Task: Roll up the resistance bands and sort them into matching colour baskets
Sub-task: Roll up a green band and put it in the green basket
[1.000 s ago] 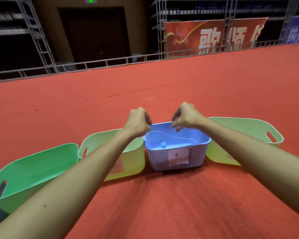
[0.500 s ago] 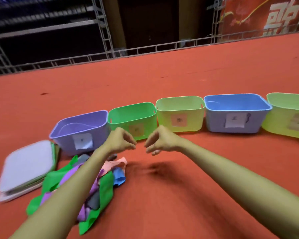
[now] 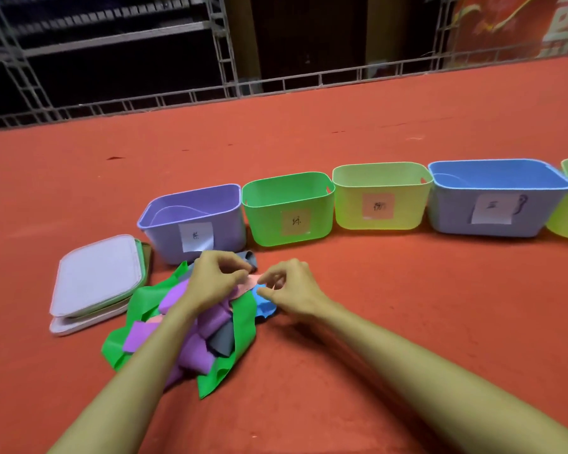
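My left hand point(image 3: 217, 280) and right hand point(image 3: 289, 290) both pinch the pink band point(image 3: 248, 283), which lies crosswise between them. Its remainder trails under the left hand into the pile point(image 3: 210, 326).

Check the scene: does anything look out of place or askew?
Yes. The bands lie unrolled in a tangled heap before the purple basket, and the paper label on the blue basket sits crooked, one corner curling off.
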A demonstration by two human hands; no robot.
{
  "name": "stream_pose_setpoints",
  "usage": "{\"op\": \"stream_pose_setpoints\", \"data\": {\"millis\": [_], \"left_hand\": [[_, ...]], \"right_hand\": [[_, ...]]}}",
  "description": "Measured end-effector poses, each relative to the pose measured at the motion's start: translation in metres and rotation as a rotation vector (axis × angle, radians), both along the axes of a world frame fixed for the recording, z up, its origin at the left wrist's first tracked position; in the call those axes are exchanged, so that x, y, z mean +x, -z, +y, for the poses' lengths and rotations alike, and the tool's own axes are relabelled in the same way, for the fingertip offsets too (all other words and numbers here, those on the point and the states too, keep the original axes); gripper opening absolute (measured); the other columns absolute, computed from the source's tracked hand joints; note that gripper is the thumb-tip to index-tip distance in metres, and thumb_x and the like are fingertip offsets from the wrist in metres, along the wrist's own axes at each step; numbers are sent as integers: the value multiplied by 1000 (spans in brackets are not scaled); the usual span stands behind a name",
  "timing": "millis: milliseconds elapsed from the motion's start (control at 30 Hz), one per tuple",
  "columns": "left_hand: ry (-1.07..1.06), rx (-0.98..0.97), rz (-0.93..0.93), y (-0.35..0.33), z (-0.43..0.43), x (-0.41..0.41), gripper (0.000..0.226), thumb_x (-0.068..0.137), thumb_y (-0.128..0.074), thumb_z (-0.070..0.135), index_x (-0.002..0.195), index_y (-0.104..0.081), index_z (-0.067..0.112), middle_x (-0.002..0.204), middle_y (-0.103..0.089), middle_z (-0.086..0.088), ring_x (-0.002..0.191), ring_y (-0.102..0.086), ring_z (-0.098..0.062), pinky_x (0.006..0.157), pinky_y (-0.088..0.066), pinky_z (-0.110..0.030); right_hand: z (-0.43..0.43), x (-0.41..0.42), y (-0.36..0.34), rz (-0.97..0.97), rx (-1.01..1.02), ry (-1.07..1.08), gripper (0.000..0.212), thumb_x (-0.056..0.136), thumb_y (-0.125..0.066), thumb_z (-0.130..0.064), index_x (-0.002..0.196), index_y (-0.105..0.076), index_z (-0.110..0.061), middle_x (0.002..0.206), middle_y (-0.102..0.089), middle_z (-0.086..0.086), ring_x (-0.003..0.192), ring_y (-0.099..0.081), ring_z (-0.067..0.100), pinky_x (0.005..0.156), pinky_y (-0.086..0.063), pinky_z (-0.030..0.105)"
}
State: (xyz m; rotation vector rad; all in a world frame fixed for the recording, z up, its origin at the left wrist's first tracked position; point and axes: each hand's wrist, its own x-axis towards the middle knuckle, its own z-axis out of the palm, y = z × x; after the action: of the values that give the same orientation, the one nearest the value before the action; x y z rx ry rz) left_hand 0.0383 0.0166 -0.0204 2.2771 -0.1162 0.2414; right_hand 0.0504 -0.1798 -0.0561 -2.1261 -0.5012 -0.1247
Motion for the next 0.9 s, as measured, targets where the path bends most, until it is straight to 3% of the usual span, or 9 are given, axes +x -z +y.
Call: {"op": "stream_pose_setpoints", "data": {"millis": [67,200,300,367,433,500,633,767,900], "left_hand": [[-9,-75,-15,-1,8,1,33,82,-75,-9,77,-78,23,74,-78,5,69,-70,-7,73,-59,-28],[-19,-65,-10,9,21,-2,18,78,-79,-2,80,-80,16,78,-79,1,73,-70,-9,79,-59,-32],[30,-146,56,16,25,-10,14,78,-84,-1,86,-81,10,86,-80,-8,79,-71,-12,84,-57,-35],[132,-186,133,9,27,-14,26,72,-89,15,97,-81,9,97,-81,-9,90,-72,-13,90,-56,-31],[232,-118,208,-3,31,-18,40,69,-92,21,107,-81,16,105,-80,-1,101,-70,-10,95,-53,-25],[323,-5,268,-11,32,-21,46,70,-94,17,112,-79,21,108,-79,2,103,-69,-7,95,-51,-22],[238,255,185,-16,27,-11,50,52,-83,31,101,-75,32,94,-76,10,90,-68,-2,84,-53,-26],[84,448,129,-17,37,-3,44,49,-57,30,89,-75,31,79,-72,8,84,-69,-23,76,-55,-34],[29,398,169,-21,28,2,71,51,-64,22,122,-72,22,115,-74,5,111,-69,-14,91,-50,-25]], "right_hand": [[10,-9,-7,-28,23,-45,15,81,-83,-34,88,-84,-21,75,-77,-1,56,-56,0,59,-45,17],[34,-23,0,-24,-184,-53,48,69,-81,-60,63,-68,-14,57,-63,3,58,-54,20,59,-46,37],[38,-26,-1,13,-205,-52,41,73,-82,-37,56,-57,-10,53,-49,7,58,-48,18,59,-36,33],[31,-23,-16,88,-167,-81,27,72,-85,-19,54,-65,-16,52,-49,4,61,-49,8,62,-34,27],[20,-16,-36,193,-110,-135,10,68,-88,-7,71,-81,-14,60,-67,3,61,-57,5,59,-48,26],[11,-4,-54,254,-64,-154,17,67,-86,2,78,-82,-10,70,-76,10,61,-66,13,68,-63,35],[-7,12,-90,234,48,-82,26,69,-80,8,68,-79,-18,74,-75,19,63,-65,19,75,-63,46],[-34,20,-134,205,212,-10,27,79,-74,9,72,-75,-17,70,-67,6,65,-57,15,57,-53,26],[-67,20,-171,123,293,-1,24,82,-66,10,75,-70,-12,60,-63,-6,62,-53,9,52,-36,18]]}}
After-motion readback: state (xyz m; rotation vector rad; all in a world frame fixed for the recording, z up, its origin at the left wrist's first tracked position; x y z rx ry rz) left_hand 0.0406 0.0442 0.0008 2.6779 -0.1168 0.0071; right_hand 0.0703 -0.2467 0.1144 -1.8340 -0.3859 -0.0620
